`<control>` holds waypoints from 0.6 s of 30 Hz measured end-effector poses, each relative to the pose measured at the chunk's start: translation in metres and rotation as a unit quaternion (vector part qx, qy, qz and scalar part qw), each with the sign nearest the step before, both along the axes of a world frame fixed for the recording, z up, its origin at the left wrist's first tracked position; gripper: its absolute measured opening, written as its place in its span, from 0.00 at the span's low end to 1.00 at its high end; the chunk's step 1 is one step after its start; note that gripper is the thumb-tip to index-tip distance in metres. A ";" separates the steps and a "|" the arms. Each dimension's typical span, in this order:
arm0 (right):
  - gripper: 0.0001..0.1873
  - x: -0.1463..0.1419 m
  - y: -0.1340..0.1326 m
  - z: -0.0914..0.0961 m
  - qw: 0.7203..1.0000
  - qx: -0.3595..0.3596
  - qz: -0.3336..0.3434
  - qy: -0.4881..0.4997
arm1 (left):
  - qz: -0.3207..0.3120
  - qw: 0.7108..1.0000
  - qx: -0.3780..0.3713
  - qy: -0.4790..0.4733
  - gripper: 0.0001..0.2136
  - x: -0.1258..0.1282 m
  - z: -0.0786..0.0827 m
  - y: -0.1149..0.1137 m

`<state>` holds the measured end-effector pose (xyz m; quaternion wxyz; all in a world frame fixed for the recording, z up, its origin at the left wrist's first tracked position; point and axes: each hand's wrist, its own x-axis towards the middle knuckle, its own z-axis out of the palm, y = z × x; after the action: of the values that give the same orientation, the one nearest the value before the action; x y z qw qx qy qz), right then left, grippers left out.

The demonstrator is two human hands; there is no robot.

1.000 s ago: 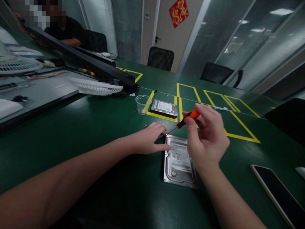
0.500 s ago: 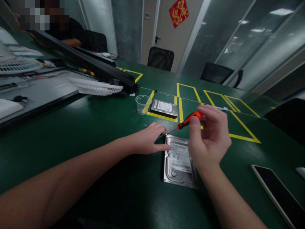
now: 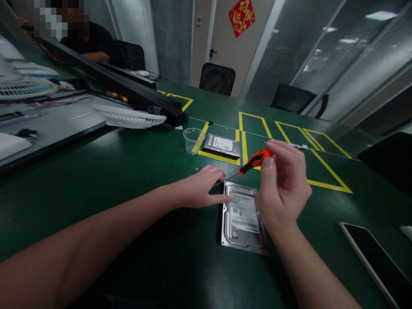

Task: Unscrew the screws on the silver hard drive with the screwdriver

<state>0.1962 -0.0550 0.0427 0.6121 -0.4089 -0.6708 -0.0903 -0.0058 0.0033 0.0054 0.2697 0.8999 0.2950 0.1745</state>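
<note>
One side of the silver rectangular metal hard drive (image 3: 241,214) is hidden behind the right hand (image 3: 285,186), and the tip of the orange-and-black screwdriver (image 3: 255,160) gripped there is hard to make out near the drive's far left corner. The left hand (image 3: 204,188) lays its thumb over the drive's left edge, fingers bent by that corner; whether it grips, I cannot tell. The drive lies on a dark green table (image 3: 180,266); beyond stands a pale wooden door (image 3: 222,56).

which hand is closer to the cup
Left. The left hand is on the near side of the cup; the right hand, holding the screwdriver, is farther away, to the cup's right.
</note>
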 end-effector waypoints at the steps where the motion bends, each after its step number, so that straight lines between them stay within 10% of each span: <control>1: 0.17 0.000 0.001 0.000 1.000 0.002 -0.001 0.003 | 0.001 1.000 0.000 0.000 0.20 0.000 0.000 0.000; 18: 0.20 0.001 0.000 -0.003 1.000 -0.010 0.007 0.007 | 0.004 1.000 -0.006 0.004 0.20 0.000 0.001 0.000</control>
<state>0.1976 -0.0547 0.0395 0.6133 -0.4109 -0.6702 -0.0763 -0.0060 0.0033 0.0061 0.2734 0.8979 0.3003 0.1699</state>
